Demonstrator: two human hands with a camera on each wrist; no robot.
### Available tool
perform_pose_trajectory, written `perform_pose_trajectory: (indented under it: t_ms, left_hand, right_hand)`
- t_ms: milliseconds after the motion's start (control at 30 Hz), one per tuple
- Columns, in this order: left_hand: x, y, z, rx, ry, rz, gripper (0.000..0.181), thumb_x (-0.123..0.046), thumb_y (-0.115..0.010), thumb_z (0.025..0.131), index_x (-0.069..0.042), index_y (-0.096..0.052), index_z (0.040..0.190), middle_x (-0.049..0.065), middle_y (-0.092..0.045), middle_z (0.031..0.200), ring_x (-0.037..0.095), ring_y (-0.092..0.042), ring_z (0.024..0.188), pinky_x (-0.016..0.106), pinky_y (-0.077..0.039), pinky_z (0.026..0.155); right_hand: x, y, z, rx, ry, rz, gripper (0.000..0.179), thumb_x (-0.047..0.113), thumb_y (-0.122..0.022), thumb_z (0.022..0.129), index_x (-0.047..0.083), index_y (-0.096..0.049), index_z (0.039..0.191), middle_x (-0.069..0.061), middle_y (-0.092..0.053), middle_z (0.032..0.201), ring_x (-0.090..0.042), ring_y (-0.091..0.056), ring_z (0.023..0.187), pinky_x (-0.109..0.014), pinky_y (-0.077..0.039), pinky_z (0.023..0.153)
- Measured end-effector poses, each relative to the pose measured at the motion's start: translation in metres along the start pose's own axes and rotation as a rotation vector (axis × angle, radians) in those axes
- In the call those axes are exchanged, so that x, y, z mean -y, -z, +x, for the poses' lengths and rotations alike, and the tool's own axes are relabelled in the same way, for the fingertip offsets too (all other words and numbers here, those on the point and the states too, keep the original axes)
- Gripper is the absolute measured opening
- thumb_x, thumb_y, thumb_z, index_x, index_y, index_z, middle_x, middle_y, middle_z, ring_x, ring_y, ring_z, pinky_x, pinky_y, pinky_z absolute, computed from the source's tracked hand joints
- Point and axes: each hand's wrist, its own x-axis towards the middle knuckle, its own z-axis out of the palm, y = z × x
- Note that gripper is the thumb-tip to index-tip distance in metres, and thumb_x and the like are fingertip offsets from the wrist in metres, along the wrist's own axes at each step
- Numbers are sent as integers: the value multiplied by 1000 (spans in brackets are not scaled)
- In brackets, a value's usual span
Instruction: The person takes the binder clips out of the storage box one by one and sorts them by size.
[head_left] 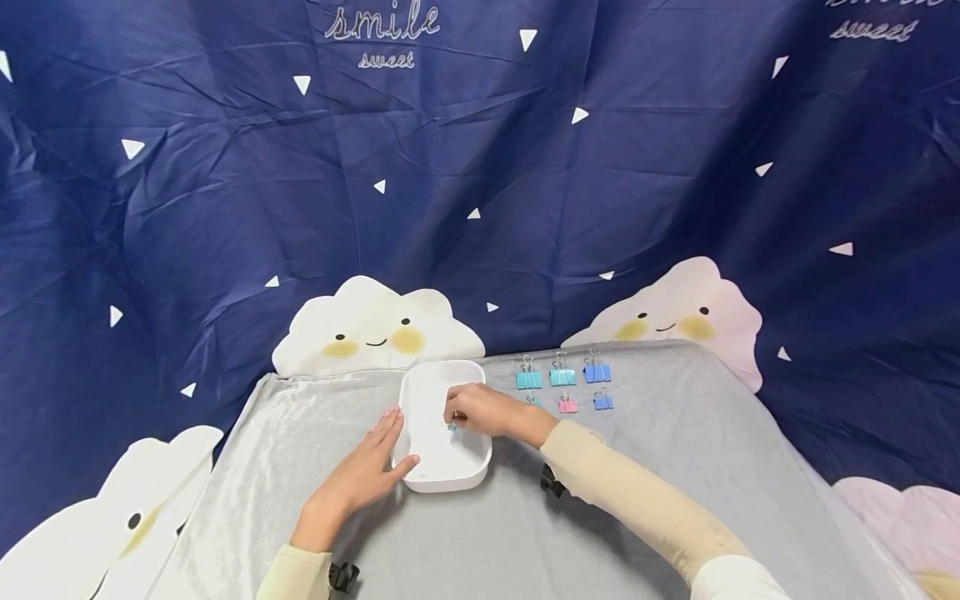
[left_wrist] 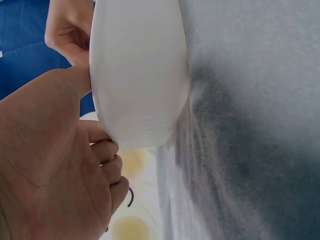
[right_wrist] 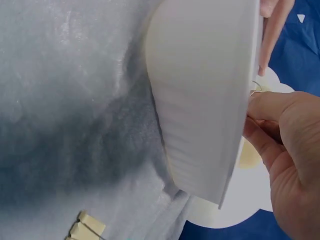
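Note:
A white tray (head_left: 442, 482) with rounded corners stands on the grey cloth. My left hand (head_left: 363, 471) rests at its left rim, with fingers along the side and thumb over the near part of the edge. In the left wrist view, the thumb and fingertips of this hand (left_wrist: 60, 150) touch the rim. Over the inside of the tray, my right hand (head_left: 483, 408) pinches a small teal binder clip (head_left: 452, 427). Its wire handle (right_wrist: 257, 89) pokes out past the fingertips in the right wrist view, while the clip's body is hidden there.
Right of the tray, binder clips stand in two rows. The far row has large clips, two teal (head_left: 528, 380) and one blue (head_left: 597, 372); the near row has small teal (head_left: 533, 401), pink (head_left: 568, 406) and blue (head_left: 603, 402) ones. A dark blue curtain (head_left: 420, 233) hangs behind.

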Motion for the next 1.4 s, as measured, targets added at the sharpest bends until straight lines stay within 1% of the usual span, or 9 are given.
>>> perform_pose_trajectory:
  t_ms: [200,333,433,600,900,1000,1167,1267,1400]
  left_hand:
    - [0,0,0,-5,-4,6,86,-50,-57,108,5,-26,166,21,-22,176,39,-22,164,56,-24,134]
    - [0,-1,1,8,7,16,87,-54,-54,108,2,-24,167,18,-20,177,37,-20,165,54,-22,135]
    - [0,-2,1,4,6,23,87,-56,-53,108,2,-24,167,18,-19,177,37,-20,165,54,-22,135]
    - [1,-3,1,-14,-3,43,87,-55,-54,108,2,-23,167,17,-19,178,37,-20,165,54,-22,135]
    - [2,-4,0,-37,-20,58,85,-53,-55,108,1,-27,167,16,-22,177,36,-22,165,54,-23,135]
    - [2,-5,0,-39,-21,59,84,-54,-54,108,2,-28,166,16,-23,177,36,-22,165,53,-23,135]
    - [2,-5,0,-42,-13,59,84,-56,-51,109,0,-28,167,14,-21,178,36,-23,165,53,-22,135]
    - [2,-4,-1,-43,-17,61,83,-55,-50,110,0,-27,167,13,-20,178,36,-23,165,53,-22,135]
    - [2,-4,-1,-48,-33,58,80,-51,-50,111,2,-28,166,16,-21,177,37,-24,164,55,-23,135]
  right_hand:
    - [-2,11,-9,-46,-24,4,9,5,-76,97,10,-83,99,-1,-74,98,-8,-64,86,-20,-57,78]
    - [-3,20,-19,-63,-67,35,8,8,-76,99,9,-84,101,0,-74,99,-7,-61,82,-20,-55,75]
    - [-5,25,-27,-84,-100,52,10,7,-74,99,11,-83,100,1,-74,100,-6,-62,82,-19,-55,74]
    - [-10,32,-42,-154,-115,83,12,2,-74,98,11,-83,98,0,-74,100,-9,-68,86,-20,-59,76]
    - [-18,42,-75,-216,-191,118,12,4,-73,98,12,-81,99,1,-74,100,-9,-68,87,-26,-61,78]
    - [-23,43,-88,-238,-221,133,13,5,-72,99,13,-81,99,2,-74,98,-7,-66,85,-26,-60,76]
    - [-32,43,-108,-274,-279,106,13,6,-75,97,16,-82,98,6,-73,97,-5,-64,83,-26,-58,74]
    - [-35,43,-120,-291,-304,101,13,4,-75,95,15,-82,97,4,-74,97,-7,-66,86,-27,-59,76]
    - [-41,41,-137,-315,-332,153,12,1,-74,94,10,-80,96,1,-75,95,-10,-67,86,-28,-61,75]
